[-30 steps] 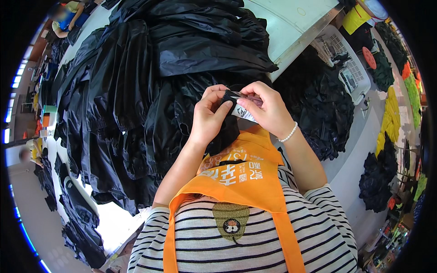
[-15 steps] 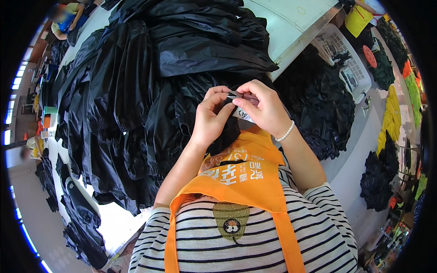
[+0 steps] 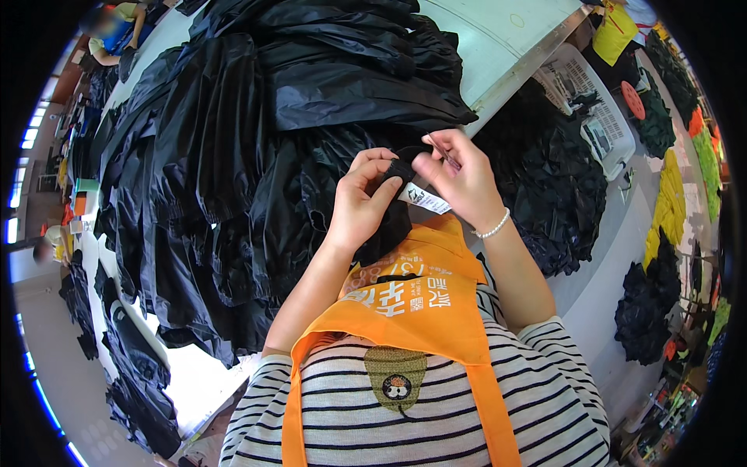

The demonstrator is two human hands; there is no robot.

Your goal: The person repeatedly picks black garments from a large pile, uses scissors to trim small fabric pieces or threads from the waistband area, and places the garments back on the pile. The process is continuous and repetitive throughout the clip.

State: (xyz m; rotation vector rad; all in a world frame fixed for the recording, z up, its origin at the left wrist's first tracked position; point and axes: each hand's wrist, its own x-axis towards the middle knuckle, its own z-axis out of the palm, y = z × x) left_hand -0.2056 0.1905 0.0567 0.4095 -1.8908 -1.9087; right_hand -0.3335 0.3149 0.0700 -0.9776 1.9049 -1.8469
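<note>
My left hand [image 3: 362, 194] pinches the gathered edge of a black garment [image 3: 399, 172] between thumb and fingers. A white label [image 3: 425, 198] with dark print hangs from that edge, between my two hands. Just right of it, my right hand [image 3: 459, 175] is raised and closed around slim brownish thread snips [image 3: 444, 151]; their blades are mostly hidden by the fingers, and the thumb is blurred. The rest of the held garment merges with a large heap of black garments [image 3: 194, 140] that lies in front of me and to the left.
A pale table [image 3: 513, 35] extends behind the heap. At right stand a white plastic basket [image 3: 615, 132] and a dark garment pile [image 3: 548, 194]. Yellow cloth [image 3: 665, 202] lies farther right. At the far left top another person [image 3: 120, 31] sits.
My right hand has drawn up and away from the left fingers, carrying the snips. The label and garment edge now show more fully. My left hand stays in place.
</note>
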